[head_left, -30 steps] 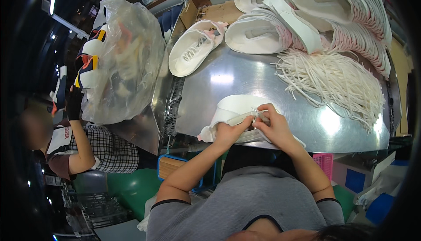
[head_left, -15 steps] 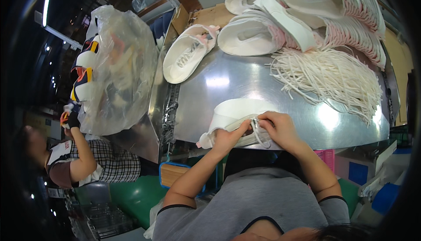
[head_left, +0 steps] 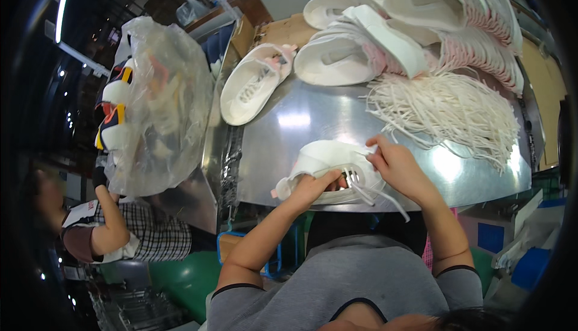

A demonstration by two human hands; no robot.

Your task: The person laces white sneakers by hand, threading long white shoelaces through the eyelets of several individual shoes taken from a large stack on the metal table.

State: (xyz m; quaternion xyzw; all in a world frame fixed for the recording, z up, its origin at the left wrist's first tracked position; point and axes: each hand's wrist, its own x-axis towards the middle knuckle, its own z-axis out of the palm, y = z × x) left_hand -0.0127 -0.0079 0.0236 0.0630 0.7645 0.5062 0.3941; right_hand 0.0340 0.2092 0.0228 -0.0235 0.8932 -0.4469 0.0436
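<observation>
A white shoe upper (head_left: 322,153) lies on its side at the near edge of the metal table. My left hand (head_left: 312,189) is closed on it, fingers partly inside the opening and hidden there. White shoelace (head_left: 385,196) runs through the eyelets, one loose length hanging past the table's edge. To the right of the opening, my right hand (head_left: 391,161) pinches the shoelace; only a short bit shows at the fingertips, over the upper's side.
A heap of loose white laces (head_left: 445,111) lies at the right. Behind it are stacked white uppers (head_left: 340,60). A laced upper (head_left: 250,90) rests at the back left of the metal table (head_left: 274,150). Left stand a plastic bag (head_left: 165,108) and another person (head_left: 114,225).
My right hand has moved up and to the right, away from the eyelets. A length of lace now hangs over the near edge. My left hand stays on the upper.
</observation>
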